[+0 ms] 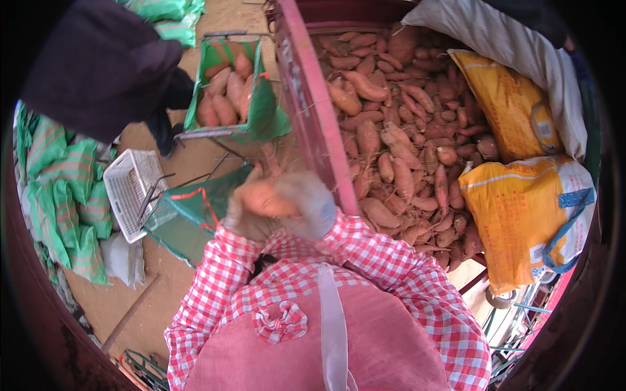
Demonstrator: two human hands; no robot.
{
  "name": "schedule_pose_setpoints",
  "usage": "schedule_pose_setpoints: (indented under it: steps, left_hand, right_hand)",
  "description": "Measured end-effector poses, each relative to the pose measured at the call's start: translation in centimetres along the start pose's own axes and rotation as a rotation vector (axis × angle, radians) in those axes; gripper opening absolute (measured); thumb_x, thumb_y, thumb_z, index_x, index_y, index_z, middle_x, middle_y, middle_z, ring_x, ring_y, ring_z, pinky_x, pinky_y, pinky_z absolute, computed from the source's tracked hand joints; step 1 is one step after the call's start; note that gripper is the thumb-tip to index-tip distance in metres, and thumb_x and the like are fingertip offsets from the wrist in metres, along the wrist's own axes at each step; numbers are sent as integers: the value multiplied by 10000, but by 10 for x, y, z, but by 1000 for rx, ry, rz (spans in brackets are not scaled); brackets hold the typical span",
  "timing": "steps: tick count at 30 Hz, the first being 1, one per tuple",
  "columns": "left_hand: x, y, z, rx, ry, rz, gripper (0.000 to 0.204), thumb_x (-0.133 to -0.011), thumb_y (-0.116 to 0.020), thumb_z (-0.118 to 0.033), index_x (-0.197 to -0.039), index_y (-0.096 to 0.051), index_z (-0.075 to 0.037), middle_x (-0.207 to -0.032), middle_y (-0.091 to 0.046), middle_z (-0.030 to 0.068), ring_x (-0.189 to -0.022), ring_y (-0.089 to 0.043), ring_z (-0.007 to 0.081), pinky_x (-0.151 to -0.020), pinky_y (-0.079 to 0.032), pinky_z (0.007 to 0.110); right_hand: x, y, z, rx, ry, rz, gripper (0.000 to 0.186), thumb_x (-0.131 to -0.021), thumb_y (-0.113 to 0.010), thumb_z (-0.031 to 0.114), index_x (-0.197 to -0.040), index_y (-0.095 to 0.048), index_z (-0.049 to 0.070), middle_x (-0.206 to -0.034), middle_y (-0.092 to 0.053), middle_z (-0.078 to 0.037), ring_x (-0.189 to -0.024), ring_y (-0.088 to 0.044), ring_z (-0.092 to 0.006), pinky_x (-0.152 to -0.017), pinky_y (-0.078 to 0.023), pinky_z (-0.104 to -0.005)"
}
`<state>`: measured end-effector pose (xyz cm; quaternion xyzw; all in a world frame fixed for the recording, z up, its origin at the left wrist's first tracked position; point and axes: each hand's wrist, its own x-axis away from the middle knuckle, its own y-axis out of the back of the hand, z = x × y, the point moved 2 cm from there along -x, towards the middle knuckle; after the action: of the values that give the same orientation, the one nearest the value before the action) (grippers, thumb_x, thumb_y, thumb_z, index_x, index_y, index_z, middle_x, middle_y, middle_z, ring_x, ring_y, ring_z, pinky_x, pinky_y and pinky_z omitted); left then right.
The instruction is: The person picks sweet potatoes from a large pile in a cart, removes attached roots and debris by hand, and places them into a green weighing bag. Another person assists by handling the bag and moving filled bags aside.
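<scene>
In front of my chest I hold an orange-red sweet potato between both hands. My left hand cups it from the left and below. My right hand, in a pale glove, is closed against its right end and blurred by motion, so the separate fingers hardly show. Just left of my hands a green mesh bag with a red tie hangs on a metal frame. To the right, a big heap of sweet potatoes with roots and soil lies in the red cart bed.
A green bag of large sweet potatoes stands ahead on a frame. Another person in dark clothes is at the left, near a white plastic crate and filled green sacks. Yellow sacks lie along the cart's right side.
</scene>
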<state>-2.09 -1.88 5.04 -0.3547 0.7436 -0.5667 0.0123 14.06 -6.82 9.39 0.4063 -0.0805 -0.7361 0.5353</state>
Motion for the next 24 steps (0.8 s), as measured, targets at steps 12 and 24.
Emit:
schedule_pose_setpoints:
  steps: [12, 24]
  left_hand:
    - [162, 183, -45, 87, -98, -396, 627, -873, -608, -347, -1376, -448, -8, -1335, -546, 191, -1165, -566, 387, -1003, -477, 487]
    - [209, 298, -74, -127, -161, -910, 576, -1017, -356, -408, -1482, -302, -73, -1553, -294, 123, -1425, -294, 302, -1147, -289, 465]
  right_hand:
    - [52, -157, 107, -420, 242, 619, 478, -760, -678, 198, -1203, -548, 74, -1185, -570, -130, -1064, -577, -333, -902, -468, -440]
    - [127, -123, 105, -117, -264, 455, 334, -842, -667, 138, -1139, -616, -5, -1046, -639, -190, -963, -627, -356, -853, -502, -406]
